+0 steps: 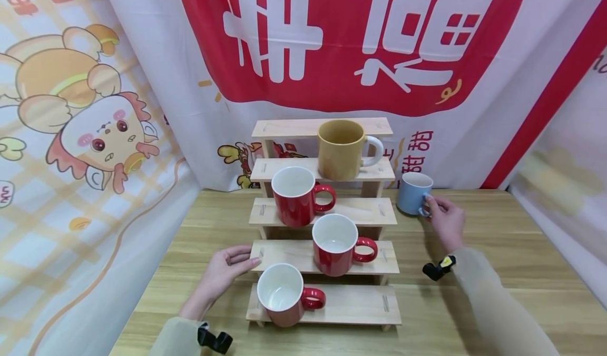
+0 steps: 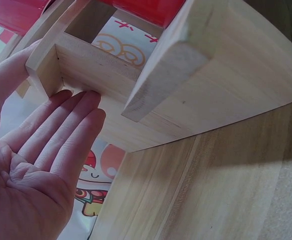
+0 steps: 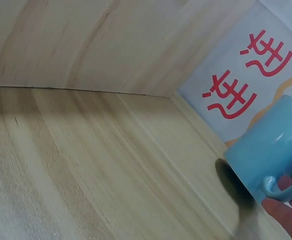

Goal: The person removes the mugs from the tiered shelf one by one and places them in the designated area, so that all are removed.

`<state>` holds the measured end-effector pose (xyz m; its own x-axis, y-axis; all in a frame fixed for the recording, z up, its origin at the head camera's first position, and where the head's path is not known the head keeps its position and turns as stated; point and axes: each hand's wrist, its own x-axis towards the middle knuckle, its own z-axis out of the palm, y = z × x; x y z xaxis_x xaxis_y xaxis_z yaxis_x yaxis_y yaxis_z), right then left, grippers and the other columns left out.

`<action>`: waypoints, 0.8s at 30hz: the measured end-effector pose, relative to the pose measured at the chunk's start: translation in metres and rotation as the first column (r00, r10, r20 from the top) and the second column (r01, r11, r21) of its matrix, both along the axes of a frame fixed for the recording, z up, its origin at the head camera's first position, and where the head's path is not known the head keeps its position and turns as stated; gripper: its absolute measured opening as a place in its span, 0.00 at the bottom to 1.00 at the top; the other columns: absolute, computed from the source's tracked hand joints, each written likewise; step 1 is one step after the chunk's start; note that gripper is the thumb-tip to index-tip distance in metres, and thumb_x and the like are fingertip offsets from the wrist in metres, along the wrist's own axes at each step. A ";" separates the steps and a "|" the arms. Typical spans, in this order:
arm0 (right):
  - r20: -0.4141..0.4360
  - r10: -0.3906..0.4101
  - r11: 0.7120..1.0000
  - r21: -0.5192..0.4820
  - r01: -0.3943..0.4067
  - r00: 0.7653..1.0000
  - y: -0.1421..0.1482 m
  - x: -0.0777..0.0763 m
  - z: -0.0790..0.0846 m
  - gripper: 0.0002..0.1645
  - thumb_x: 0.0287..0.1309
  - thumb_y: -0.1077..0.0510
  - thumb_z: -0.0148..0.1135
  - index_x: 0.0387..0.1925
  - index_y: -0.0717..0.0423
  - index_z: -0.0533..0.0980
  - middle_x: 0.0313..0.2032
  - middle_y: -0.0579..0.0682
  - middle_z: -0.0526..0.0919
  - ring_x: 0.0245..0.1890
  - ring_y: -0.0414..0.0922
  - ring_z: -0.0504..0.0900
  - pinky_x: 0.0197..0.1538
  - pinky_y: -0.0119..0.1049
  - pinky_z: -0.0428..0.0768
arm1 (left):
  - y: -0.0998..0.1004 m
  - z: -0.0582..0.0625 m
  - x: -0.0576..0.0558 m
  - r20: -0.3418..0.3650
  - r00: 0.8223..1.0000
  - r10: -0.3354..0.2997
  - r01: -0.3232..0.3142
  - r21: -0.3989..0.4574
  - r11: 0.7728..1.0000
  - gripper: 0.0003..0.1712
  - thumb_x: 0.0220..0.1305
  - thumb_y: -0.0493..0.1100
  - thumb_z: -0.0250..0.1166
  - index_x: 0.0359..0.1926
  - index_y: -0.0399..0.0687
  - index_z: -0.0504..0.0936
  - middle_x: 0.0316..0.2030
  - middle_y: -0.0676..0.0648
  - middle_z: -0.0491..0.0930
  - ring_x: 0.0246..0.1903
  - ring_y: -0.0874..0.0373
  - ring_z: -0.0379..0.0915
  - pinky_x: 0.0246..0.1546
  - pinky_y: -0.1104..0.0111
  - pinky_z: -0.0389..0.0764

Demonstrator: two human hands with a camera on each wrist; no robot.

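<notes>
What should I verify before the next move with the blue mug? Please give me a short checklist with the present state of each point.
1. Fingers of the right hand at the handle of the blue mug: ok.
2. Left hand touching the left side of the rack: ok.
3. Yellow mug and three red mugs upright on the rack: ok.
4. Blue mug on the rack: not ok, it is beside the rack's right side.
5. Blue mug's base lifted off the table: cannot tell.
6. Lowest red mug fully on its step: cannot tell, it looks near the front edge.
</notes>
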<state>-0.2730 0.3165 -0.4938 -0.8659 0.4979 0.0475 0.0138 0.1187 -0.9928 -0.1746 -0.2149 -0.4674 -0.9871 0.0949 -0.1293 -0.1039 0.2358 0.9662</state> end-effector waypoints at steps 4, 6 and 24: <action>0.016 -0.024 1.000 0.014 0.024 1.000 -0.002 0.001 0.001 0.26 0.70 0.51 0.65 0.56 0.69 0.79 0.47 0.61 0.86 0.39 0.39 0.87 0.43 0.35 0.86 | 0.002 0.001 0.000 0.000 1.000 0.004 -0.004 0.008 1.000 0.32 0.61 0.44 0.76 0.60 0.31 0.78 0.53 0.35 0.83 0.52 0.47 0.81 0.52 0.65 0.82; 0.027 -0.026 0.999 0.034 0.025 0.999 -0.003 0.003 0.002 0.26 0.69 0.49 0.65 0.56 0.68 0.80 0.49 0.64 0.85 0.41 0.41 0.87 0.43 0.35 0.86 | 0.002 0.002 0.000 -0.008 1.000 0.003 -0.003 0.004 1.000 0.32 0.61 0.44 0.76 0.60 0.30 0.78 0.53 0.35 0.83 0.52 0.47 0.81 0.52 0.65 0.82; 0.092 0.086 0.979 0.178 -0.101 0.992 0.004 0.024 -0.002 0.32 0.67 0.43 0.67 0.57 0.67 0.79 0.45 0.52 0.87 0.40 0.36 0.83 0.39 0.23 0.81 | 0.000 -0.003 -0.001 -0.017 1.000 0.014 -0.015 -0.024 1.000 0.32 0.60 0.45 0.77 0.59 0.32 0.79 0.53 0.36 0.83 0.53 0.46 0.81 0.51 0.65 0.83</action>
<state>-0.2491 0.3203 -0.4960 -0.9130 0.4042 0.0557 0.0755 0.3016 -0.9504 -0.1751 -0.2151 -0.4707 -0.9904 0.0776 -0.1147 -0.0913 0.2575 0.9620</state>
